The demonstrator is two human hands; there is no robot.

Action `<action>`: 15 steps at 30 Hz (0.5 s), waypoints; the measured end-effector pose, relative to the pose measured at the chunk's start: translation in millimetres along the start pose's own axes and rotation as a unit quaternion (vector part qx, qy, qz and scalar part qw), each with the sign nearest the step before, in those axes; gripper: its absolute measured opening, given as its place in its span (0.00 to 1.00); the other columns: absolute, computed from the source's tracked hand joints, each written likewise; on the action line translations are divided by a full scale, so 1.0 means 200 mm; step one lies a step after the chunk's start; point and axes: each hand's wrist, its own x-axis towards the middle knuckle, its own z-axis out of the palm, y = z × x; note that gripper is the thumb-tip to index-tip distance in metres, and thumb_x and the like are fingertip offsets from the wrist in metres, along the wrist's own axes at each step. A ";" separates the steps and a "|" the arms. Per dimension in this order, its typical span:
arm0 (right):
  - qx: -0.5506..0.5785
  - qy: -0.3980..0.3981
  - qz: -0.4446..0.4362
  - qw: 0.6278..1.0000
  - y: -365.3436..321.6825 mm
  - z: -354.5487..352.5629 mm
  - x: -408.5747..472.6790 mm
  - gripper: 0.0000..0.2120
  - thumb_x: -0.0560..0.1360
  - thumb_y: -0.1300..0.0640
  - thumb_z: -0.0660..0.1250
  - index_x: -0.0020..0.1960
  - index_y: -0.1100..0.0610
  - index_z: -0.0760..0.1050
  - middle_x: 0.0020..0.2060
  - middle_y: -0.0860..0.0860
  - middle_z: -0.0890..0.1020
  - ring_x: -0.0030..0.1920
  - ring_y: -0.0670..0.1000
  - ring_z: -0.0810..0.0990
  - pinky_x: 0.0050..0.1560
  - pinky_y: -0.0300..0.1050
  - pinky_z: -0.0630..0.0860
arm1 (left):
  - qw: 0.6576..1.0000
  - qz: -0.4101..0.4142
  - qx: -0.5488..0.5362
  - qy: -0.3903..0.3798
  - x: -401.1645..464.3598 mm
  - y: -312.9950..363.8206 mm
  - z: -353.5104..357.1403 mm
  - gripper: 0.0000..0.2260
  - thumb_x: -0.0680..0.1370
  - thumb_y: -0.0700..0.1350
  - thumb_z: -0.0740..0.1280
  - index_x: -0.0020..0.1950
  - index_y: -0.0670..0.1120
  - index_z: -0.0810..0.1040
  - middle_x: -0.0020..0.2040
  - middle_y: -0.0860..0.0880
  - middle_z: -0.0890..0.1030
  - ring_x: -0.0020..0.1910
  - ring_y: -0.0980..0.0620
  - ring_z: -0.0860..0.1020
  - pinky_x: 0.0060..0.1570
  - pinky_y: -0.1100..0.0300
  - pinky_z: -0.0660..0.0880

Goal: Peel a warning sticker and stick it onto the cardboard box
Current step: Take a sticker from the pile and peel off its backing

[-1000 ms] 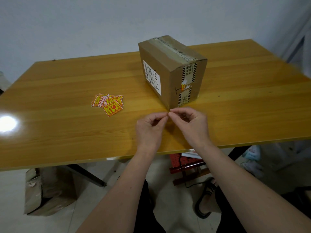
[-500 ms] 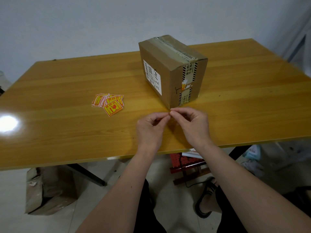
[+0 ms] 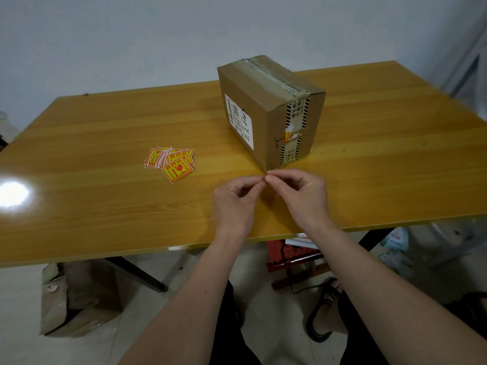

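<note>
Both of our hands meet just in front of the cardboard box's near bottom corner: our left hand and right hand have their fingers curled, with thumb and forefinger tips pinched together where the two hands touch. We cannot see what is between the fingertips, so whether they hold a sticker is unclear.

We work at a glossy yellow wood-grain bench that stands against a plain pale wall; a bright light glares off the bench at its left edge. The brown box stands on the bench, sealed along its top and down its right face with tape printed in black bars and Chinese characters too small to read. A white shipping label on its left face carries a barcode and handwritten digits that look like "01/12". A loose pile of warning stickers, yellow with red print and a broken-glass symbol, lies on the bench well to the left of the box.

Under the bench, a battered carton sits on the pale tiled floor at left and a red stool at right.
</note>
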 end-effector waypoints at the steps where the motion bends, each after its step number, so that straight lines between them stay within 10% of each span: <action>1: 0.001 0.001 -0.003 1.000 0.00 0.00 0.00 0.05 0.69 0.59 0.73 0.43 0.51 0.83 0.40 0.53 0.84 0.43 0.51 0.82 0.48 0.48 0.80 | 1.000 0.003 0.001 -0.001 0.00 0.00 0.00 0.11 0.71 0.37 0.71 0.39 0.55 0.83 0.39 0.54 0.84 0.42 0.56 0.82 0.48 0.61 0.77; 15: 0.001 -0.002 0.005 1.000 0.00 0.00 0.01 0.06 0.69 0.59 0.73 0.43 0.49 0.82 0.39 0.50 0.84 0.39 0.47 0.80 0.45 0.45 0.79 | 0.999 0.020 0.023 -0.016 0.00 -0.01 0.00 0.15 0.71 0.38 0.72 0.35 0.60 0.82 0.33 0.63 0.83 0.39 0.60 0.82 0.45 0.66 0.76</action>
